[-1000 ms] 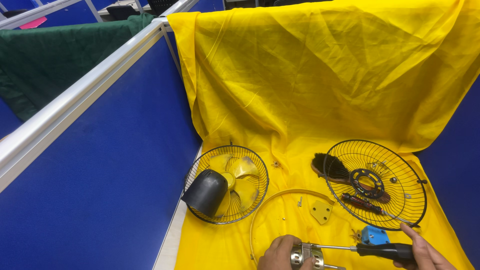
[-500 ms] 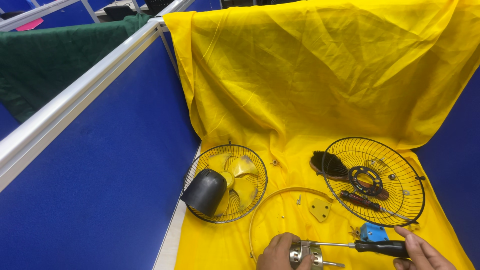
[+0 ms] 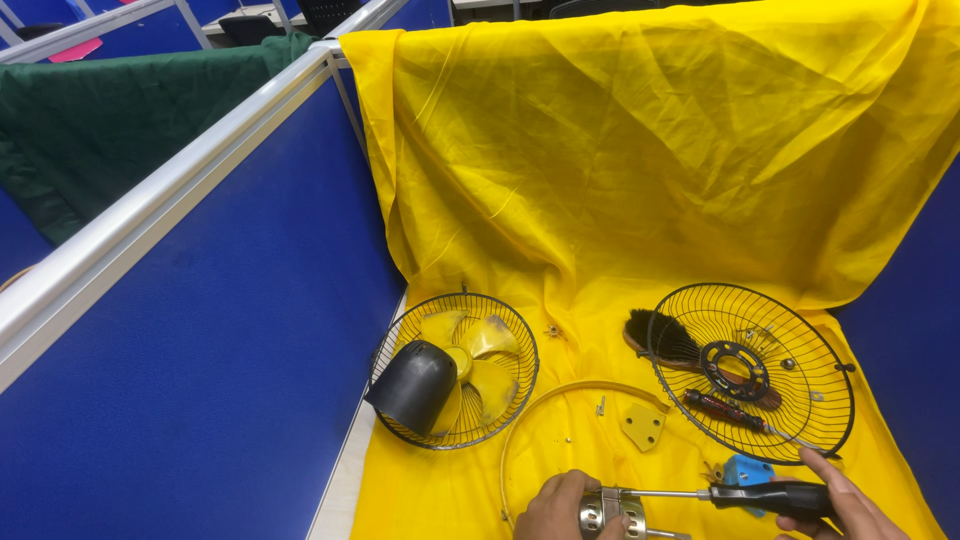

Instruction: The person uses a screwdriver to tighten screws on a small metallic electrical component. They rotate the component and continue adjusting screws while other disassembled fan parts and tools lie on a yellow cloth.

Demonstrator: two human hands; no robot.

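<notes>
At the bottom edge of the yellow cloth (image 3: 600, 200), the left hand (image 3: 562, 508) is gripping a small metal motor part (image 3: 608, 512), fingers curled tight around it, while the right hand (image 3: 840, 505) is closing its fingers on the black handle of a screwdriver (image 3: 720, 493) whose shaft is lying level and meeting the part. Just beyond the hands a thin yellow ring (image 3: 560, 410) and a small yellow plate (image 3: 643, 425) are lying on the cloth — with a blue object (image 3: 748, 470) sitting just behind the screwdriver handle. Further back, a wire fan guard (image 3: 455, 370) is holding yellow blades and a black motor cover (image 3: 415, 385) on the left, while a second guard (image 3: 755, 365) on the right is resting over a brush (image 3: 660, 338) and a red-handled screwdriver (image 3: 725, 410).
</notes>
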